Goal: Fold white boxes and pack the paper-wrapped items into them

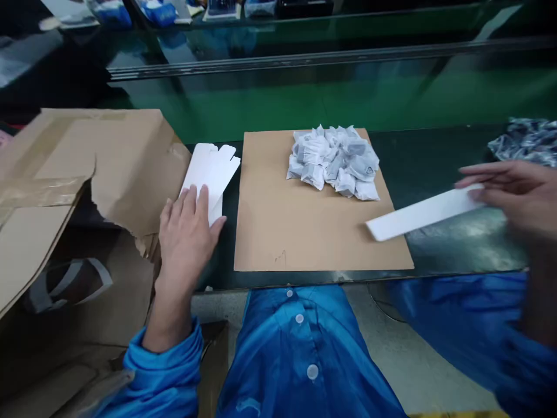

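Observation:
My left hand [187,232] rests on several flat white cartons [210,168], its fingers stretched out and the thumb spread along the near right side. In my right hand [513,191], at the right, a long narrow white carton [426,213] is pinched between thumb and fingers. Its far end points left, over the right edge of a brown cardboard sheet [278,226]. Small items in crumpled white bags [333,159] lie heaped on the back of that sheet. The right hand is a little blurred, and the grip partly hides the carton's near end.
A torn, open cardboard box [126,157] stands at the left, close to my left arm. Clear plastic bags [524,141] lie at the far right of the dark green table [470,244]. Behind runs a green conveyor edge [304,93], with blue packets [159,13] beyond.

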`<state>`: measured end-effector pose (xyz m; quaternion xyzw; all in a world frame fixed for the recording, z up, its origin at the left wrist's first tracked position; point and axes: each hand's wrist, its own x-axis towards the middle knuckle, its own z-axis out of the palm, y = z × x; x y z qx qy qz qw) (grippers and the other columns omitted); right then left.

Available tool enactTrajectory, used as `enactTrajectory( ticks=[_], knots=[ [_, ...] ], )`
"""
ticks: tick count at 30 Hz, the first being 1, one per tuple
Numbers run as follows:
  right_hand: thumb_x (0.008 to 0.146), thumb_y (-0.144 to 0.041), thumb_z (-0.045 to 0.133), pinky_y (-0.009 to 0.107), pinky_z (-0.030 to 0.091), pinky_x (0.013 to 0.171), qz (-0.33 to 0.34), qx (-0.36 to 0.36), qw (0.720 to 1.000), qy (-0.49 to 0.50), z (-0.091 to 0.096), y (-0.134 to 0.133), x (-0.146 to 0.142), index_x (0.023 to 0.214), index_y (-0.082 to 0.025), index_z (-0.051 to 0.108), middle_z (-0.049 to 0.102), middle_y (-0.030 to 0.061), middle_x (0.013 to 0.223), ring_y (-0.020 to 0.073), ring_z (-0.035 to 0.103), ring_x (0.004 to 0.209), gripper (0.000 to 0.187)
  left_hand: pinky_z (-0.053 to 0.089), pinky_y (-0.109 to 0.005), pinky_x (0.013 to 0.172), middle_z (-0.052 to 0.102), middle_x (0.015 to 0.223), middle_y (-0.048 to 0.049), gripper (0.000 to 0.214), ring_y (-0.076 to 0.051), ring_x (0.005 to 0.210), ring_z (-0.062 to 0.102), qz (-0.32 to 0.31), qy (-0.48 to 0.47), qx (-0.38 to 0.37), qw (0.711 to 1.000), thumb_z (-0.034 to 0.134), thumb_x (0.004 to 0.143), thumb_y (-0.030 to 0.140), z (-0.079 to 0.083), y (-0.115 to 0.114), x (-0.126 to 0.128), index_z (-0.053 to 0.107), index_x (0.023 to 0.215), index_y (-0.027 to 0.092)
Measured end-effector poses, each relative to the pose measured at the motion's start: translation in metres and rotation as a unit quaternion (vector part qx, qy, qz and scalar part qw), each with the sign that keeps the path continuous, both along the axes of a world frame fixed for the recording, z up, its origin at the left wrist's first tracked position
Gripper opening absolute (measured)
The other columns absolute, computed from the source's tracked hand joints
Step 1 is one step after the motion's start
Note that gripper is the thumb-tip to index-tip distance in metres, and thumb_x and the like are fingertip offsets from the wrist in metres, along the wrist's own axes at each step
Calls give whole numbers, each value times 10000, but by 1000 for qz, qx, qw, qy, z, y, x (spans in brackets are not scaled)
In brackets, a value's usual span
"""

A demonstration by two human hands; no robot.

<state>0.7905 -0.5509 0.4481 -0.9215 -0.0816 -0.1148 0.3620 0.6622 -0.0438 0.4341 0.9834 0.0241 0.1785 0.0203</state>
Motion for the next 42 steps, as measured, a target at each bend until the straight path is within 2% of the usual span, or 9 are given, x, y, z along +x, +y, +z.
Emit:
enactTrajectory(
  ticks=[4,10,14,19,24,29,34,38,42],
  knots=[
    [834,-735,440,482,489,692,76,-220,971,-47,1,-41,44,945,-361,727,658,42,661,237,649,698,485,524,-422,857,687,1224,-198,382,-332,1128,658,97,59,33,993,387,961,226,-12,29,7,630,1233,115],
    [889,-276,442,748,178,1054,-14,-241,961,-136,-2,69,15,936,-250,699,643,119,907,415,430,1303,263,539,-370,697,767,1029,-146,330,-285,869,739,145,-137,-5,980,476,953,277,-16,7,-1,734,1117,154],
    [878,-233,481,723,144,1085,-22,-161,985,-59,4,102,8,840,-180,687,655,165,903,424,431,1297,216,562,-311,733,772,1034,-110,292,-236,866,750,47,-272,-40,960,605,897,197,-19,-25,-17,722,1164,176],
    [942,-425,509,399,525,900,51,-43,998,3,-14,177,-69,1408,-255,461,672,72,1201,218,646,1016,498,543,-304,937,702,1237,-137,549,-242,1115,690,-111,-274,-68,953,626,873,103,-42,-106,-36,532,1410,167],
    [924,-415,568,292,535,724,146,269,931,198,-31,210,-110,1111,-132,630,709,73,1022,192,663,869,344,512,-399,1039,638,1335,-160,660,-276,1264,595,-269,-142,-209,929,681,873,349,-36,-131,-58,444,1467,187],
    [906,-377,637,222,478,622,510,66,800,310,-12,167,-86,995,-140,679,711,27,871,147,645,742,257,605,-370,820,745,1099,-81,426,-253,1004,712,-119,54,-454,881,714,817,447,11,-78,-41,685,1182,231],
    [868,-481,676,407,521,803,318,-170,933,15,-11,187,-118,1388,-83,482,674,180,1149,295,647,987,684,527,-218,570,763,814,-43,274,-156,703,687,-36,145,-538,829,706,810,452,7,-72,-23,764,902,201],
    [881,-476,653,425,520,784,312,-236,908,-150,-22,196,-135,1398,-15,452,673,211,1128,303,640,943,721,501,-198,527,741,751,-45,329,-139,639,655,-78,237,-602,759,750,764,429,2,-70,-26,759,988,189],
    [911,-515,591,416,522,836,367,-182,895,-175,-27,192,-127,1369,-5,462,659,205,1212,292,638,1020,697,444,-178,447,713,687,-42,331,-115,543,588,-144,316,-559,753,705,798,393,15,-56,-28,757,1062,201]
  ],
)
